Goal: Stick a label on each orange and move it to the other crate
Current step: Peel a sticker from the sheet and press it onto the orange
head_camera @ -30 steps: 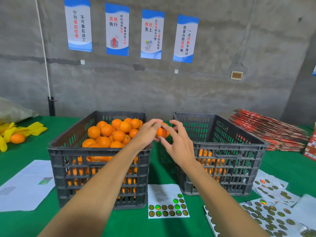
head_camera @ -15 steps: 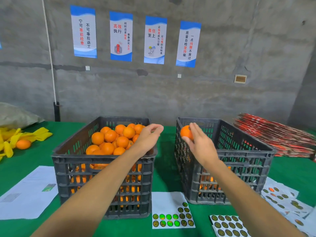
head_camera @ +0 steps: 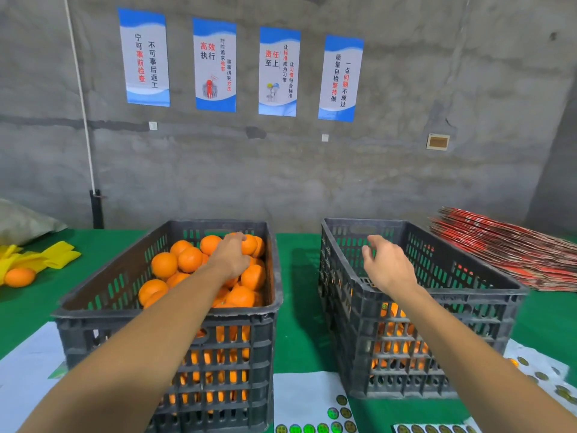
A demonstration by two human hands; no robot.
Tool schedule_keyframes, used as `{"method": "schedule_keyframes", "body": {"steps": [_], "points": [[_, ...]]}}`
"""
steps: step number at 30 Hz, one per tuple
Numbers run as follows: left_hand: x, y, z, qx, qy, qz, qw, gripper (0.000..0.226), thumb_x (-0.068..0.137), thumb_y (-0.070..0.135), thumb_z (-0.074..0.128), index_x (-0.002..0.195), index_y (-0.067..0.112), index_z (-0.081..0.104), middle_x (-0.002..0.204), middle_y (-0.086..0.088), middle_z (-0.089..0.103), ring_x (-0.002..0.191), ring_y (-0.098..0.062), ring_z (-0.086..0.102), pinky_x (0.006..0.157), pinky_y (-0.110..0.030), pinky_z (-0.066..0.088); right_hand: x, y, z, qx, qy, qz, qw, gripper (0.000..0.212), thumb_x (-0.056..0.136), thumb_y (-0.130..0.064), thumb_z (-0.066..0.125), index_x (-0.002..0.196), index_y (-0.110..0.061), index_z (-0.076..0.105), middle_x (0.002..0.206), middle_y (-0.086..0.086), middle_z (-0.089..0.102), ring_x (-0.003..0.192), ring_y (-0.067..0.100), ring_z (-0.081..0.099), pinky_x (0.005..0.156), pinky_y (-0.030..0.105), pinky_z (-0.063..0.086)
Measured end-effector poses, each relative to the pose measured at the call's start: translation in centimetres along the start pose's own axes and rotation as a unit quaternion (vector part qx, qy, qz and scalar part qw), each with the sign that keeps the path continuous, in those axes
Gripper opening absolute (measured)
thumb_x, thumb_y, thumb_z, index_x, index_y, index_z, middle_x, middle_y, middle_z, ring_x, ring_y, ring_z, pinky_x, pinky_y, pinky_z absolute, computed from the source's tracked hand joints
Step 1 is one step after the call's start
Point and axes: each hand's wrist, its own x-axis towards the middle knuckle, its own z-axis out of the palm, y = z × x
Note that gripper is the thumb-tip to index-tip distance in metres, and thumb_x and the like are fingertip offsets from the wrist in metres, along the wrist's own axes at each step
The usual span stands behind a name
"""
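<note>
Orange fruit filled the left crate where your left hand lay on the heap, fingers curled round an orange at the far end, likely taking the next one to label. Your right hand hung over the right crate with fingers loosely curled and holding nothing, which suggested a finished drop; a few oranges showed through its slats. Two crates stood side by side on the green desk, so each move was short. Sticker sheets lay in front, four posters hung behind, and one stray orange sat far left.
</note>
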Motion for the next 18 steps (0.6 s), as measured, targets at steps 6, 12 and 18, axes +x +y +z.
{"method": "schedule_keyframes", "body": {"steps": [6,12,18], "points": [[3.9,-2.9,0.8,0.075,-0.028,-0.027,0.996,0.083,0.093,0.014,0.073,0.162,0.019,0.026,0.163,-0.012,0.035,0.147,-0.033,0.038,0.116,-0.043,0.042,1.2,1.4,1.4,-0.004,-0.047,0.048,0.998,0.055,0.104,-0.048,0.046,0.149,-0.017,0.043,0.122,0.007,0.07,0.093,0.026,0.065,0.081,0.042,0.054],[6.4,-3.9,1.4,0.146,-0.066,-0.028,0.987,0.086,0.092,0.019,0.074,0.162,0.018,0.024,0.163,-0.013,0.035,0.147,-0.034,0.039,0.115,-0.044,0.04,1.5,1.7,1.9,-0.006,-0.051,0.064,0.997,0.058,0.102,-0.052,0.047,0.148,-0.017,0.044,0.125,0.005,0.067,0.098,0.026,0.067,0.08,0.041,0.053],[6.8,-3.8,0.8,0.193,-0.034,0.005,0.981,0.062,0.093,0.016,0.07,0.15,0.016,0.047,0.149,-0.017,0.049,0.132,-0.035,0.053,0.104,-0.04,0.048,0.9,1.3,1.6,-0.001,-0.01,0.06,0.998,0.053,0.102,-0.05,0.047,0.143,-0.016,0.05,0.123,0.006,0.069,0.099,0.029,0.064,0.075,0.038,0.046]]}}
